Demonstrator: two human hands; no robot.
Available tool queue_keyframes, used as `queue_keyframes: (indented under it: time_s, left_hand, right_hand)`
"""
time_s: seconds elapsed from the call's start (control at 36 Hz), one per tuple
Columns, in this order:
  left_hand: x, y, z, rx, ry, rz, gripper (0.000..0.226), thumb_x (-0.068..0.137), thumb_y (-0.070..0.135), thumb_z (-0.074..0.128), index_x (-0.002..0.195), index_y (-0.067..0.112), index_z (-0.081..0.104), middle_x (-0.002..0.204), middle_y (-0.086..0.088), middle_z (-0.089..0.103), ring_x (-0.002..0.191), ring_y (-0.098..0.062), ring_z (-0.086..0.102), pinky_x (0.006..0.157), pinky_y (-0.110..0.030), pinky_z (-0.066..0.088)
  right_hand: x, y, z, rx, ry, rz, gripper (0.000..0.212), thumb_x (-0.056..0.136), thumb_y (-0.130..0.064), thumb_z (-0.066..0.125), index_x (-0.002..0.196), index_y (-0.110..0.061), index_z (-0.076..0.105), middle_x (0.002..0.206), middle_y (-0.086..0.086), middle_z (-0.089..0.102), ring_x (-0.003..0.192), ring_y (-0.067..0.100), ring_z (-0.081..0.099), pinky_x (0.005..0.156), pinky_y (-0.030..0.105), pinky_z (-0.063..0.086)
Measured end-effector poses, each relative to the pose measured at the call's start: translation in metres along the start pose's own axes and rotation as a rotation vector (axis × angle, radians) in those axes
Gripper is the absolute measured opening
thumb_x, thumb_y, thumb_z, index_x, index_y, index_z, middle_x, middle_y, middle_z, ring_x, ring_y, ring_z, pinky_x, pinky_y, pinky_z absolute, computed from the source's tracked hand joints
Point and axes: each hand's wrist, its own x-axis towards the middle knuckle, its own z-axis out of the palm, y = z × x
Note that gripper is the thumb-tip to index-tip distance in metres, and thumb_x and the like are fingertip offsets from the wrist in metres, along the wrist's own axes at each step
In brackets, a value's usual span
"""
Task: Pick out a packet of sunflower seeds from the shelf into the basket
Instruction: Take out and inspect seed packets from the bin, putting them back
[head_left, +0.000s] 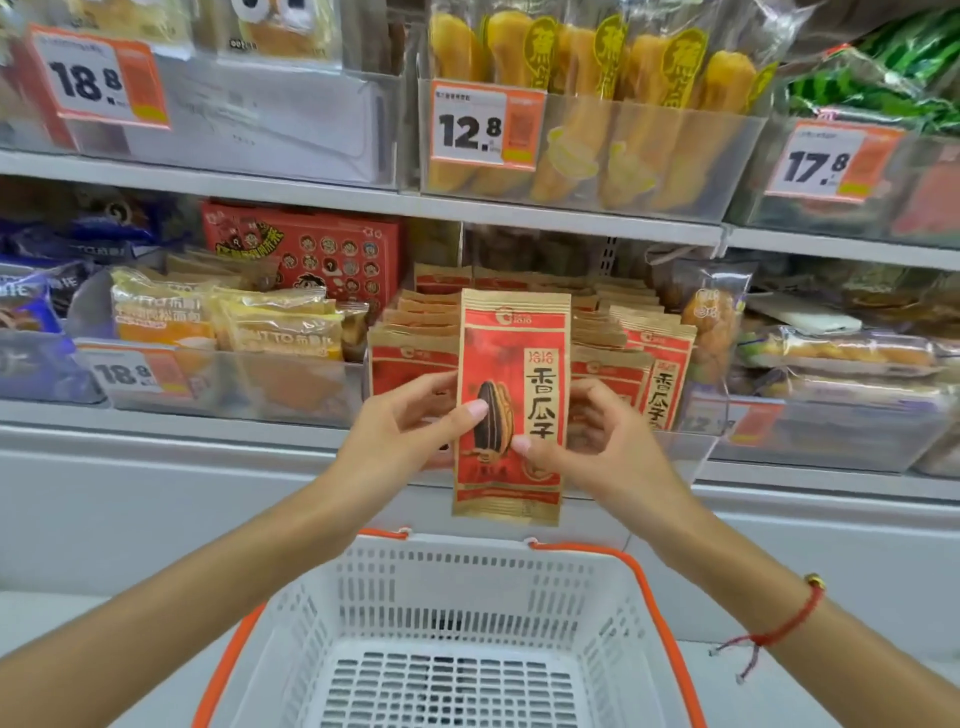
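**shelfwatcher:** White basket (457, 613) sits right below. Both hands pinch the seed packet (511, 410) by its side edges, off the shelf (311, 208).

**snackguy:** Looks light, crinkly, flexible. Edge grip's probably best.

a single wide-angle head view looks forward and slightly down from close in front of the shelf (363, 208), whose straight edges bow towards the frame's sides. the basket (467, 571) sits at the bottom edge just below the camera, forearms reaching in from both lower corners.
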Motion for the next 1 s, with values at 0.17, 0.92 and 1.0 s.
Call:
queue_keyframes:
  time_s: [0.17, 0.92, 1.0]
  left_hand:
    - [-0.004, -0.007, 0.001, 0.087, -0.099, -0.042, 0.043, 0.075, 0.037, 0.068, 0.118, 0.029, 0.068, 0.105, 0.006, 0.074, 0.097, -0.006, 0.069, 0.071, -0.021, 0.057]
    - [-0.011, -0.007, 0.006, 0.072, -0.259, -0.099, 0.033, 0.082, 0.029, 0.065, 0.114, 0.029, 0.068, 0.104, 0.008, 0.075, 0.095, -0.007, 0.071, 0.069, -0.020, 0.057]
    - [-0.010, -0.008, 0.006, 0.072, -0.245, -0.096, 0.030, 0.084, 0.027, 0.065, 0.113, 0.029, 0.068, 0.103, 0.007, 0.075, 0.094, -0.007, 0.071, 0.069, -0.019, 0.056]
  right_hand:
    - [0.005, 0.001, -0.006, 0.111, 0.102, 0.023, 0.015, 0.086, -0.026, 0.070, 0.100, -0.026, 0.065, 0.095, -0.014, 0.072, 0.084, -0.003, 0.066, 0.067, 0.012, 0.052]
    - [-0.001, -0.003, -0.010, 0.189, 0.306, 0.001, 0.018, 0.086, -0.023, 0.069, 0.081, -0.010, 0.058, 0.068, -0.001, 0.073, 0.061, 0.009, 0.070, 0.049, 0.019, 0.052]
    - [0.001, -0.002, -0.010, 0.222, 0.296, 0.036, 0.016, 0.086, -0.024, 0.070, 0.081, -0.012, 0.060, 0.070, 0.000, 0.074, 0.062, 0.009, 0.070, 0.051, 0.020, 0.054]
